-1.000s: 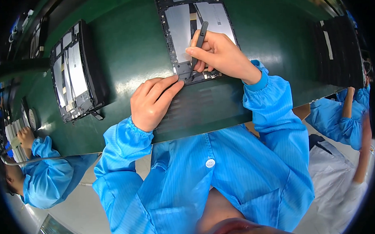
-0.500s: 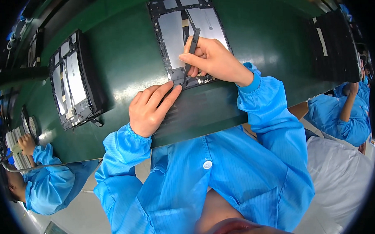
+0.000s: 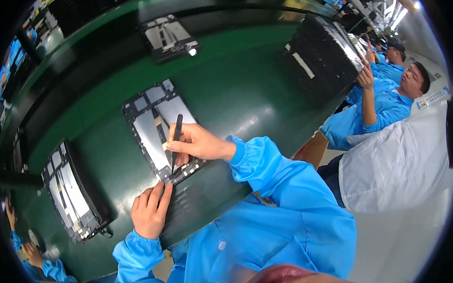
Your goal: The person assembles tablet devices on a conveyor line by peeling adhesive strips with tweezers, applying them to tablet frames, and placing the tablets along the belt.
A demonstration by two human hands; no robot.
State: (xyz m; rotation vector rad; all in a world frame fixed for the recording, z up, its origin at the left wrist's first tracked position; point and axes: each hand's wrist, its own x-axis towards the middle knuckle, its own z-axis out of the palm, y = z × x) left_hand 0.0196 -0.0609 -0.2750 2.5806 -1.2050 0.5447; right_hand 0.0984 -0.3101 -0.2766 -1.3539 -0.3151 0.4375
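In front of me an opened tablet (image 3: 141, 125) lies on the green bench, its dark frame and silver battery panels facing up. My right hand (image 3: 199, 142) pinches black tweezers (image 3: 178, 125), held steeply. Their tip points down at the tablet's near edge, close to small parts by the corner; whether it grips anything there is too small to tell. My left hand (image 3: 150, 211) rests at that same near corner, fingers stretched out and fingertips touching the edge. The right hand covers part of the tablet's right side.
To the left stands a stack of opened tablets (image 3: 71, 192). Another opened tablet (image 3: 168, 38) lies at the far side. A tall stack of dark panels (image 3: 313, 58) is at the right rear. A co-worker (image 3: 375, 106) in blue sits on the right; another person's hand (image 3: 32, 254) shows far left.
The view has swung and tilted, so the bench's far side and right-hand co-workers show more. Both hands stay at the tablet's near edge, the tweezers still in my right hand.
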